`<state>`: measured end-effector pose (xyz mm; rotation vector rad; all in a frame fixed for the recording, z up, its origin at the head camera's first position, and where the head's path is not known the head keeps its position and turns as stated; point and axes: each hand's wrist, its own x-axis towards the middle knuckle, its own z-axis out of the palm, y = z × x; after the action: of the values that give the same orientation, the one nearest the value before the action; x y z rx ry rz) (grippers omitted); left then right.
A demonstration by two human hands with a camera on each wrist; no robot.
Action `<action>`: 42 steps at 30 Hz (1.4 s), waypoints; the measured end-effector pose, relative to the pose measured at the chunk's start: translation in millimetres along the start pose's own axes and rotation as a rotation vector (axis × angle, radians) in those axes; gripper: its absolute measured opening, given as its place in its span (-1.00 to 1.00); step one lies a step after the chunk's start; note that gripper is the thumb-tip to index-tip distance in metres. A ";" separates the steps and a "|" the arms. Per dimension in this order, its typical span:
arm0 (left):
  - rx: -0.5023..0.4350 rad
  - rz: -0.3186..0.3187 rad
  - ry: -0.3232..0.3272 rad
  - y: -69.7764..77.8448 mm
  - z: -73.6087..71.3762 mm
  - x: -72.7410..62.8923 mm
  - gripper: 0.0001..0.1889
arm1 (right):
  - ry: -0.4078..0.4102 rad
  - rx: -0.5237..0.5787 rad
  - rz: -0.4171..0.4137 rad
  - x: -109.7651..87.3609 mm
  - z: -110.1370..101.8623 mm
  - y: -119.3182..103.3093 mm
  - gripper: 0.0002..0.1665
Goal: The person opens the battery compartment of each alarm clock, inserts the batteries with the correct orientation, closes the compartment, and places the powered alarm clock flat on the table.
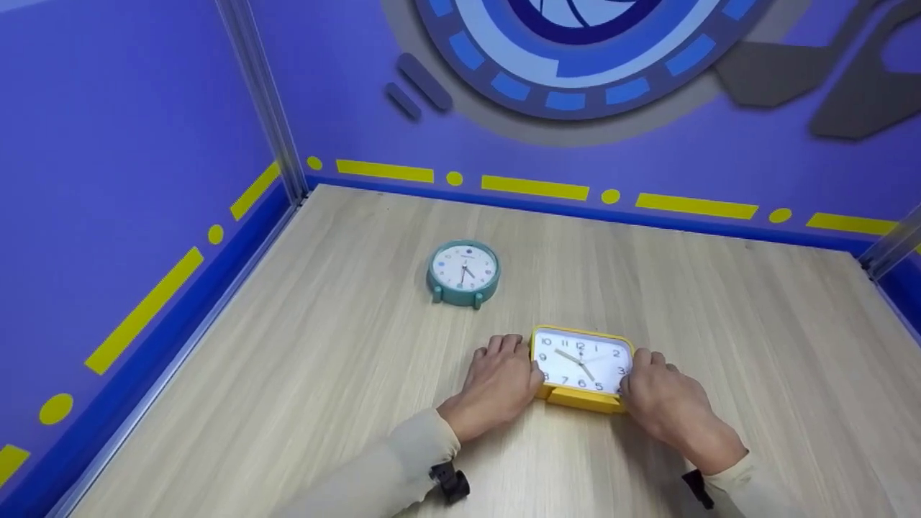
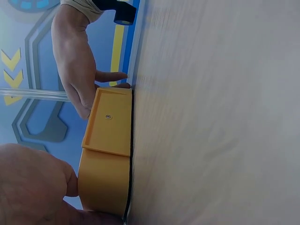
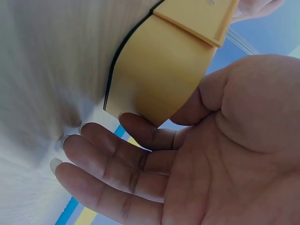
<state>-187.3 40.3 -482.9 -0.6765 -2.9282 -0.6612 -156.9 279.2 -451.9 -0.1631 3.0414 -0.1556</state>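
A yellow rectangular alarm clock [image 1: 581, 363] lies on the table with its white numbered face up. My left hand [image 1: 498, 381] holds its left end, the thumb at the lower left corner of the face. At the opposite end, my right hand [image 1: 665, 396] grips the clock, with the thumb by the face's right edge. The right wrist view shows the index finger against the clock's side [image 3: 161, 70], while the other fingers [image 3: 108, 187] extend beside it. Behind and left of the yellow clock lies a round teal alarm clock [image 1: 464, 272], face up and touched by neither hand.
The light wooden tabletop [image 1: 345, 302] runs back to a blue printed wall [image 1: 345, 93]. Another blue panel [image 1: 108, 180] borders the left side, with a metal post [image 1: 262, 101] at the corner. Dark wrist devices [image 1: 450, 482] are strapped at both sleeves.
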 end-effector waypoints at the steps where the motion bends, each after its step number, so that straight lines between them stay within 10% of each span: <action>1: -0.002 0.000 -0.002 0.0 -0.1 0.8 -0.58 | 0.007 0.001 0.000 0.4 0.4 0.5 -0.70; 42: 0.107 -0.118 -0.043 -0.4 8.3 68.9 -0.56 | 0.043 0.123 0.090 64.1 0.6 25.0 -0.64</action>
<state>-249.3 71.3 -479.8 -0.5178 -3.0358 -0.4997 -222.8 296.8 -460.6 -0.0142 3.0630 -0.3427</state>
